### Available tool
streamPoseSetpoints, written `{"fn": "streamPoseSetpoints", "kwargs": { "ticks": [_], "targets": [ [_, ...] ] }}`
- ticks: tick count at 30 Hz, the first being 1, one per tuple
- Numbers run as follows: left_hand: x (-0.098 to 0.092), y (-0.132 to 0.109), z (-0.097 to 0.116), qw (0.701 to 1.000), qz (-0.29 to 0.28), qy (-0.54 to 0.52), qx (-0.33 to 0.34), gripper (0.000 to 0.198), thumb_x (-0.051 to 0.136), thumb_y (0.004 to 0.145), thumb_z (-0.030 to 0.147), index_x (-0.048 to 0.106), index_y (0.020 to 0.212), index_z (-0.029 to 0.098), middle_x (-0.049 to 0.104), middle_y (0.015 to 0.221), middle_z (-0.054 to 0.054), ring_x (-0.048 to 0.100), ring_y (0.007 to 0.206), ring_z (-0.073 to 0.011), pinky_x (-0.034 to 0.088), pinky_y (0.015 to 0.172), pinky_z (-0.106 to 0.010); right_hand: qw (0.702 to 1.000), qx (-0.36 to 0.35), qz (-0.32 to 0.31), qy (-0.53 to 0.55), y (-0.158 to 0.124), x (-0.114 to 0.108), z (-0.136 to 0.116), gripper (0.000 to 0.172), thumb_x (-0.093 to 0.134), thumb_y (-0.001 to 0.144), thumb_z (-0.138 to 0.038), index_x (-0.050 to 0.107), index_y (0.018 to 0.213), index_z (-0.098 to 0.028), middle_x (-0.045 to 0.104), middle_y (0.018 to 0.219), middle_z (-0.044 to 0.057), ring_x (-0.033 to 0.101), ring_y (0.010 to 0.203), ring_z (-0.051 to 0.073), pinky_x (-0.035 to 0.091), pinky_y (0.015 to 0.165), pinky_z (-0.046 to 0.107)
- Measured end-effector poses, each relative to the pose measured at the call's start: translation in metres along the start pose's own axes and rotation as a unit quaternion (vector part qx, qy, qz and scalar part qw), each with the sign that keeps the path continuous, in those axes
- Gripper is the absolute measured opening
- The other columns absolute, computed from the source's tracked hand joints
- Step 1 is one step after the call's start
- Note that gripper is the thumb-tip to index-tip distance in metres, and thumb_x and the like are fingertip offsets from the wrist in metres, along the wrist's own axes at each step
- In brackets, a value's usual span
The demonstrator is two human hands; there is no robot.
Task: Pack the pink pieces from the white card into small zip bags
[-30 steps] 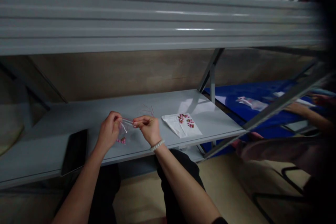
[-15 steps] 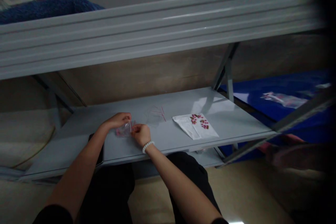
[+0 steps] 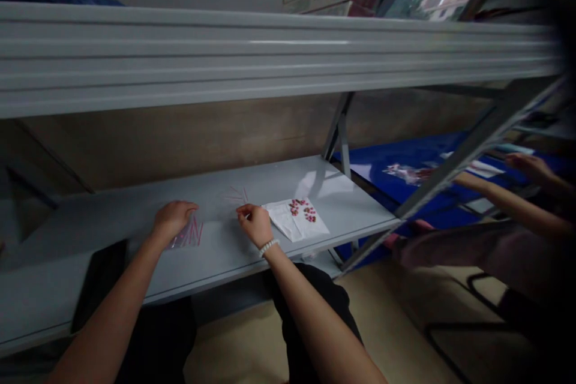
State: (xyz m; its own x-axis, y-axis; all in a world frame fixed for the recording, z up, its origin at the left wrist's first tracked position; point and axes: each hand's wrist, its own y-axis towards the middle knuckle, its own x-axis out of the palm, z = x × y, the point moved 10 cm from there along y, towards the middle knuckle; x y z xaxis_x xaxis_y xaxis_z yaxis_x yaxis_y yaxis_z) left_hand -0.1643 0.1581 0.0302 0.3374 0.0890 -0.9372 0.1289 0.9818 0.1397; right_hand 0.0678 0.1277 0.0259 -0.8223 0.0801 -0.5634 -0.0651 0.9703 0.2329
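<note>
My left hand (image 3: 173, 220) is closed, its fingers pinching the top of a small clear plastic bag (image 3: 185, 237) with thin pink sticks in it, low over the grey shelf. Apart from the bag, my right hand (image 3: 256, 225), with a white bead bracelet (image 3: 269, 247) at the wrist, has thumb and fingers curled into a pinch. Whatever it may hold is too small to make out. Just beyond those fingers lie several loose pink sticks (image 3: 238, 195). A white packet (image 3: 294, 222) with small pink and green flower-like pieces (image 3: 309, 213) on it lies right of that hand.
The grey shelf surface (image 3: 180, 282) carries a dark flat device (image 3: 99, 279) near my left forearm. An upper shelf edge (image 3: 225, 66) crosses above. At right, beyond a metal strut (image 3: 416, 198), a co-worker's arm (image 3: 504, 198) reaches over a blue table (image 3: 373, 168) with plastic bags.
My right hand has drawn away from the bag towards the white packet. The left hand still holds the bag, with its pink sticks now fanned out. The view has turned right, revealing a co-worker.
</note>
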Motion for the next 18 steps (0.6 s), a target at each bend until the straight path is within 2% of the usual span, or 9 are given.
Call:
{"fn": "streamPoseSetpoints", "kwargs": {
  "ticks": [2, 5, 7, 9, 12, 15, 18],
  "targets": [
    [0.001, 0.005, 0.018, 1.000, 0.023, 0.009, 0.002, 0.031, 0.044, 0.087, 0.027, 0.071, 0.100, 0.022, 0.071, 0.107, -0.009, 0.062, 0.101, -0.0266, 0.043, 0.091, -0.038, 0.997, -0.010, -0.007, -0.082, 0.009, -0.006, 0.004, 0.027, 0.051, 0.081, -0.013, 0.072, 0.099, -0.017, 0.074, 0.091, 0.007, 0.065, 0.078, 0.017, 0.046, 0.075, 0.026],
    [0.019, 0.010, 0.065, 0.999, 0.028, 0.009, 0.040, 0.031, 0.046, 0.087, 0.030, 0.068, 0.106, 0.019, 0.069, 0.112, -0.011, 0.062, 0.104, -0.0274, 0.043, 0.093, -0.038, 0.979, -0.055, -0.036, -0.194, 0.030, 0.005, 0.001, 0.033, 0.046, 0.086, -0.012, 0.068, 0.110, -0.017, 0.072, 0.102, 0.010, 0.060, 0.098, 0.021, 0.043, 0.083, 0.028],
    [0.038, 0.008, 0.096, 0.997, 0.017, 0.009, 0.074, 0.026, 0.054, 0.084, 0.029, 0.069, 0.103, 0.020, 0.070, 0.107, -0.011, 0.061, 0.104, -0.0268, 0.044, 0.093, -0.036, 0.970, -0.075, -0.056, -0.222, 0.043, 0.017, -0.001, 0.033, 0.046, 0.087, -0.012, 0.068, 0.111, -0.017, 0.070, 0.105, 0.012, 0.055, 0.105, 0.024, 0.041, 0.085, 0.031],
    [0.055, 0.001, 0.119, 0.995, 0.008, 0.013, 0.100, 0.019, 0.057, 0.081, 0.024, 0.069, 0.094, 0.018, 0.071, 0.100, -0.012, 0.062, 0.101, -0.0270, 0.045, 0.091, -0.037, 0.966, -0.078, -0.069, -0.237, 0.053, 0.028, 0.001, 0.030, 0.046, 0.087, -0.013, 0.070, 0.106, -0.015, 0.069, 0.105, 0.014, 0.053, 0.105, 0.026, 0.040, 0.084, 0.034],
    [0.067, -0.017, 0.130, 0.992, 0.011, 0.014, 0.123, 0.022, 0.054, 0.082, 0.020, 0.067, 0.099, 0.016, 0.068, 0.109, -0.013, 0.059, 0.107, -0.0270, 0.044, 0.095, -0.039, 0.959, -0.081, -0.080, -0.258, 0.057, 0.037, 0.004, 0.027, 0.046, 0.087, -0.015, 0.071, 0.098, -0.014, 0.067, 0.105, 0.017, 0.050, 0.107, 0.029, 0.038, 0.084, 0.037],
    [0.070, -0.035, 0.130, 0.991, 0.017, 0.007, 0.135, 0.029, 0.052, 0.084, 0.019, 0.061, 0.112, 0.017, 0.061, 0.123, -0.014, 0.054, 0.117, -0.0269, 0.042, 0.100, -0.042, 0.958, -0.084, -0.081, -0.261, 0.051, 0.038, 0.004, 0.024, 0.049, 0.086, -0.015, 0.072, 0.093, -0.016, 0.065, 0.105, 0.016, 0.047, 0.109, 0.029, 0.036, 0.088, 0.039],
    [0.070, -0.048, 0.131, 0.989, 0.020, -0.007, 0.146, 0.031, 0.050, 0.086, 0.018, 0.060, 0.115, 0.017, 0.060, 0.126, -0.014, 0.053, 0.120, -0.0264, 0.041, 0.102, -0.043, 0.961, -0.085, -0.083, -0.248, 0.045, 0.036, 0.005, 0.022, 0.054, 0.083, -0.015, 0.072, 0.093, -0.019, 0.065, 0.106, 0.013, 0.048, 0.109, 0.027, 0.036, 0.088, 0.036]
  ]
}}
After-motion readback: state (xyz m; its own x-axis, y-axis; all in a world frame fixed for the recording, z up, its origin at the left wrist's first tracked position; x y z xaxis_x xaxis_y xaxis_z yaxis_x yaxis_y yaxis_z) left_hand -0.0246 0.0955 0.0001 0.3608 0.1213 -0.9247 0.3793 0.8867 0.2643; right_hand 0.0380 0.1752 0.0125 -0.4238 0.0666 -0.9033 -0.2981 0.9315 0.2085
